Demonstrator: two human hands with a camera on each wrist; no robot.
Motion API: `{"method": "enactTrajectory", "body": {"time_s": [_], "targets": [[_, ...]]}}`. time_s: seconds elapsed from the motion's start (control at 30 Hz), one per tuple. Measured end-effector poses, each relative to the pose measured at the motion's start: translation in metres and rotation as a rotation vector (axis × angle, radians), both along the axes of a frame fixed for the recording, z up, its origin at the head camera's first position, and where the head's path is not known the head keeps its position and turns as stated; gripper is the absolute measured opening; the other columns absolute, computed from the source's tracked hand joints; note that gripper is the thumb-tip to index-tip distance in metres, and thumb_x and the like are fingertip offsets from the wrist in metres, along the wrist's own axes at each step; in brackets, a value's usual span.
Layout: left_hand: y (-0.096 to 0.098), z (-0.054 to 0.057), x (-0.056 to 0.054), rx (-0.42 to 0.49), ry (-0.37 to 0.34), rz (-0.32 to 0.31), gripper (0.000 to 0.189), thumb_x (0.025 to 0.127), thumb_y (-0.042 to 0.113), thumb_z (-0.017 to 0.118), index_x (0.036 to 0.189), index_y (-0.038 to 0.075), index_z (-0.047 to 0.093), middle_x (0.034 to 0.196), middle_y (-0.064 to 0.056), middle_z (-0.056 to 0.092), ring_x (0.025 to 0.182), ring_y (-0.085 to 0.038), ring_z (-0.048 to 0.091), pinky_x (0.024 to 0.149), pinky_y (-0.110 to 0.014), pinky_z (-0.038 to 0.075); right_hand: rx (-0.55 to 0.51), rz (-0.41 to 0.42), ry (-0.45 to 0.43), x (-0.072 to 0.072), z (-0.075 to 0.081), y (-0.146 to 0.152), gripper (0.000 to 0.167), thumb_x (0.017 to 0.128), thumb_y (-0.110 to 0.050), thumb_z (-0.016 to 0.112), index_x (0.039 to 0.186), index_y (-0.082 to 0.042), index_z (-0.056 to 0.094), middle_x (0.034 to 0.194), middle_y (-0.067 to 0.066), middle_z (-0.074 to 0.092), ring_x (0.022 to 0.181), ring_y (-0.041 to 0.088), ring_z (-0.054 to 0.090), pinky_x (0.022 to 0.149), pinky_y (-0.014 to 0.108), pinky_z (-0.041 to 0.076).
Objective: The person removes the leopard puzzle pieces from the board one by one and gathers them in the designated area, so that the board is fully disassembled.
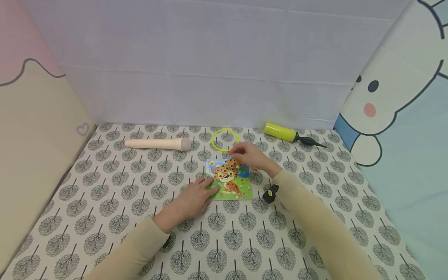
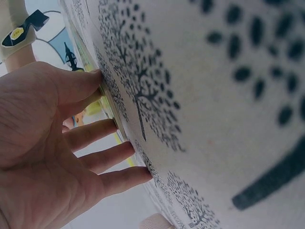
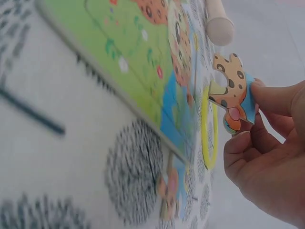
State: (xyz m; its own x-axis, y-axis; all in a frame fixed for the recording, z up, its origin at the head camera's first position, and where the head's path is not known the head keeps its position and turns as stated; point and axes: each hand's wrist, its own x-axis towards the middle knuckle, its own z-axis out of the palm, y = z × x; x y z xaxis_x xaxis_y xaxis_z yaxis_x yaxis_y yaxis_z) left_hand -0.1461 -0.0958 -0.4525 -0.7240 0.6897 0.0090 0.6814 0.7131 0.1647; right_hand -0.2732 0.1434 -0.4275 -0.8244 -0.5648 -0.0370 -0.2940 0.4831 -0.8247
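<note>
A white cloth printed with black round-crowned trees (image 1: 217, 254) covered the table before a plain pale fabric backdrop (image 1: 196, 70). Above it, a flat spotted-orange and blue puzzle piece (image 3: 233, 88) was pinched between the thumb and fingers of the right hand (image 1: 252, 155), over the far edge of a thin rectangular puzzle board with a cartoon leopard on green and blue (image 1: 246, 191). The left hand (image 1: 196, 197) lay open at the board's left side, fingers extended and tips at its edge. A loose orange-and-blue piece (image 3: 169, 193) lay on the cloth just beside the board's right side. Beyond the board was a thin yellow ring (image 1: 212, 140); farther left, a beige cylinder with a rounded end (image 1: 154, 144); farther right, a yellow tubular pump with a black tapered nozzle (image 1: 281, 132). A black device with a yellow mark (image 1: 269, 194) sat at the right wrist.
</note>
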Motion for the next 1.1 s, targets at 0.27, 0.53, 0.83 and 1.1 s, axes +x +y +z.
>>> {"method": "enactTrajectory", "body": {"time_s": [0.27,0.53,0.83,1.1], "targets": [[0.000,-0.003,-0.001,-0.010,0.017,0.010,0.047,0.095,0.023,0.060,0.140,0.012,0.051,0.144,-0.020,0.039,0.127,-0.041,0.039,0.099,-0.055,0.038,0.032,-0.038,-0.063,-0.004,0.009,0.047,0.020,0.096,-0.009,0.057,0.107,0.006,0.066,0.079,0.020,0.060,0.065,0.033,0.053,0.059,0.042,0.047],[0.000,-0.003,0.000,-0.016,0.002,0.015,0.047,0.095,0.023,0.060,0.140,0.012,0.050,0.144,-0.020,0.039,0.128,-0.041,0.038,0.100,-0.055,0.036,0.046,-0.065,-0.180,-0.008,0.004,0.087,0.019,0.095,-0.006,0.058,0.104,0.010,0.063,0.071,0.016,0.056,0.057,0.024,0.047,0.056,0.041,0.046],[0.000,-0.001,0.002,-0.018,-0.013,0.030,0.048,0.095,0.023,0.058,0.141,0.012,0.049,0.146,-0.020,0.037,0.129,-0.041,0.036,0.100,-0.057,0.036,0.091,-0.067,-0.227,-0.004,0.012,0.103,0.019,0.094,-0.001,0.056,0.106,0.013,0.061,0.078,0.025,0.057,0.062,0.029,0.051,0.059,0.039,0.048],[0.002,-0.001,0.002,-0.027,0.002,0.031,0.048,0.096,0.022,0.058,0.141,0.011,0.049,0.146,-0.020,0.037,0.131,-0.040,0.035,0.104,-0.053,0.033,0.216,-0.122,-0.145,-0.013,-0.005,0.109,0.017,0.093,-0.003,0.059,0.104,0.008,0.066,0.081,0.014,0.063,0.061,0.017,0.050,0.056,0.029,0.046]]}}
